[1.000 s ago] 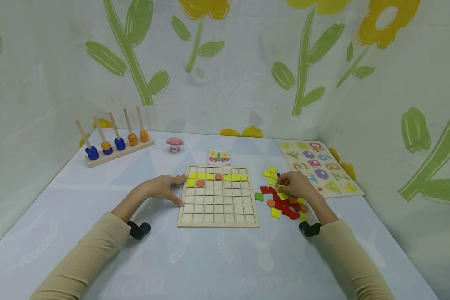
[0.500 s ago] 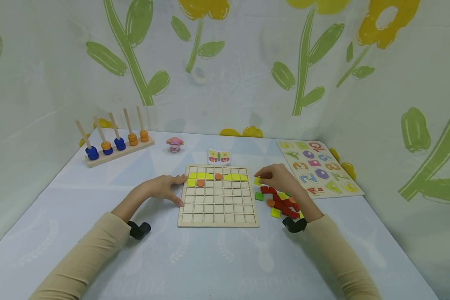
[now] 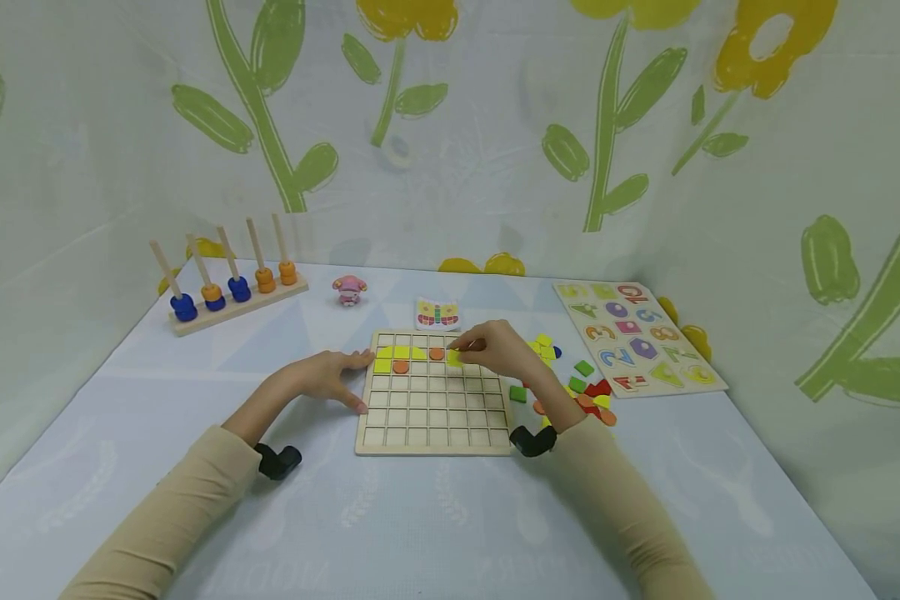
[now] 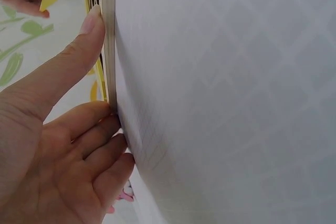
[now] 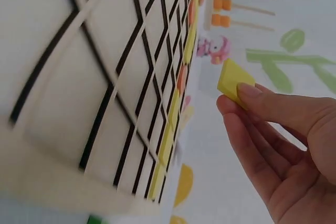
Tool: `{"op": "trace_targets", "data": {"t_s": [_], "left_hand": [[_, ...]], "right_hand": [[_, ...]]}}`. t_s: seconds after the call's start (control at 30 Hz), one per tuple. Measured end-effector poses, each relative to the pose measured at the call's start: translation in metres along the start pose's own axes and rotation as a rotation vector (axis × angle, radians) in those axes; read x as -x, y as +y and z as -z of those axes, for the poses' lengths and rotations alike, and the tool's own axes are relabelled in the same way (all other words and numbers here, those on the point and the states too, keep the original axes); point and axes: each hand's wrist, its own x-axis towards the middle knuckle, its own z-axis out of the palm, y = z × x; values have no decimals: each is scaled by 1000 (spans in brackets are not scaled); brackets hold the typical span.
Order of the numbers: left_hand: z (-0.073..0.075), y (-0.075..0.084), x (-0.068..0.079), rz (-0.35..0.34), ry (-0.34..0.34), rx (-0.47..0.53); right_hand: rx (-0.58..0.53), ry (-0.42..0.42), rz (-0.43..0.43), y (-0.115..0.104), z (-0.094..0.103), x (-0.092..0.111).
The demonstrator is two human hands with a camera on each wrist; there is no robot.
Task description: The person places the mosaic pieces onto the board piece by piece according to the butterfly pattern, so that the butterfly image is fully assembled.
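Note:
A wooden grid board (image 3: 427,421) lies at the middle of the table, with yellow squares (image 3: 402,352) and orange discs (image 3: 401,367) set in its far two rows. My left hand (image 3: 324,375) touches the board's left edge, thumb and fingers spread apart. In the left wrist view, the thumb (image 4: 79,51) lies along the board's edge and the loosely bent fingers meet its side. Over the far right part of the board, my right hand (image 3: 498,348) pinches a yellow square tile (image 5: 233,80) between thumb and fingers. The tile is clear of the board in the right wrist view.
Loose red, yellow, green and orange pieces (image 3: 588,402) lie right of the board, partly behind my right forearm. A butterfly pattern card (image 3: 437,314) stands behind it. Farther out are a pink figurine (image 3: 349,289), a peg stacker (image 3: 240,308) and a number puzzle board (image 3: 633,337).
My right hand has lifted a yellow square tile from the loose pieces and carried it left over the grid board. The left hand has stayed at the board's edge.

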Motion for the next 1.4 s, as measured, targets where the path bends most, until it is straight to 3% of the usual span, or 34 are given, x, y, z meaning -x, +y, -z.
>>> {"op": "trace_targets", "data": {"t_s": [0.37,0.67,0.9,1.17,1.4], "left_hand": [[-1,-1,-2,1,1,8],[0,0,-1,-15,1,2],[0,-1,0,-10,2,7],[0,-1,-1,-4,1,4],[0,-2,-1,-6,2,6]], "right_hand": [[-45,-64,2,-6,-23,-31],[4,-93,11,-9,-36,-44],[38,-82,-29,-13,-40,-42],[79,-169,11,-16,-36,-34],[64,-122,-8,-15,-19,-13]]}}
